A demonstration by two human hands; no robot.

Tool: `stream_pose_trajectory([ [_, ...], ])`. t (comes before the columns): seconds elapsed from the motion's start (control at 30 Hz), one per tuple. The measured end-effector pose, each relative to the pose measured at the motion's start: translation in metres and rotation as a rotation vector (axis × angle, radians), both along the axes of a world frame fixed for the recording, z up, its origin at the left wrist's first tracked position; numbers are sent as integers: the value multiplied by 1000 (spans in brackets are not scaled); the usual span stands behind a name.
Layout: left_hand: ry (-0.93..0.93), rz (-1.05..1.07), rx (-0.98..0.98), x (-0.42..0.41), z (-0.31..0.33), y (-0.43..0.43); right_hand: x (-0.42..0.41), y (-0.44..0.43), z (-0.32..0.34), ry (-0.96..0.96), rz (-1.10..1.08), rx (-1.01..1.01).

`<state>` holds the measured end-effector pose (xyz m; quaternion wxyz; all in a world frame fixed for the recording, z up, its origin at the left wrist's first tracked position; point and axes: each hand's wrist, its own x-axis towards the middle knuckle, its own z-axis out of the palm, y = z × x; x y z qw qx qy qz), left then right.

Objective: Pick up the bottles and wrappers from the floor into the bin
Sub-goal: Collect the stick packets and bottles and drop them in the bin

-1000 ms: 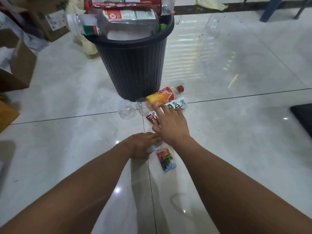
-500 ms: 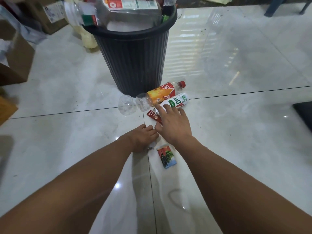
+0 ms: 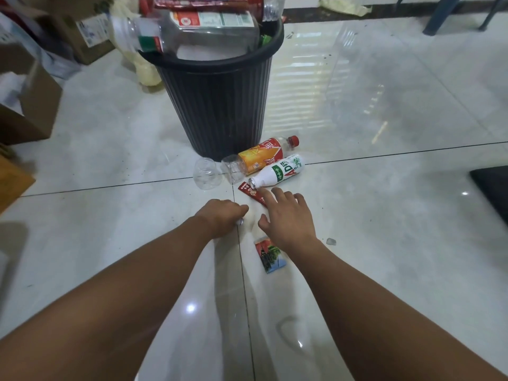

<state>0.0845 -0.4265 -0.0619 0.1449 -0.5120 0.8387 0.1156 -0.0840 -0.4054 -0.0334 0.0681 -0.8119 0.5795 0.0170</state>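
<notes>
A black ribbed bin (image 3: 220,105) stands ahead, heaped with large clear bottles (image 3: 198,31). At its foot lie an orange-label bottle (image 3: 258,158), a white bottle with green print (image 3: 277,171) and a clear plastic cup (image 3: 206,174). A red wrapper (image 3: 248,191) lies just below the white bottle's neck. My right hand (image 3: 288,215) is spread flat, its fingertips on the red wrapper's near end. My left hand (image 3: 220,218) is curled on the floor beside it, and a small silvery wrapper (image 3: 240,221) peeks from its fingers. A colourful wrapper (image 3: 270,255) lies under my right wrist.
Cardboard boxes (image 3: 30,100) stand at the left, with one more (image 3: 88,31) behind the bin. A dark mat (image 3: 492,188) lies at the right edge and blue chair legs (image 3: 439,15) are at the top right. A tiny clear scrap (image 3: 331,241) lies right of my right wrist.
My right hand has drawn back from the white bottle onto the red wrapper. My left hand has curled tighter and moved slightly left. The view has tilted a little.
</notes>
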Motion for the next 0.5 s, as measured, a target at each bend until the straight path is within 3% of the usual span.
stream_pose_trajectory([
  [0.23, 176, 147, -118, 3, 12, -1, -8, 25, -13, 19, 14, 50],
  [0.5, 164, 161, -106, -2, 15, 5, -12, 44, -23, 46, 31, 108],
])
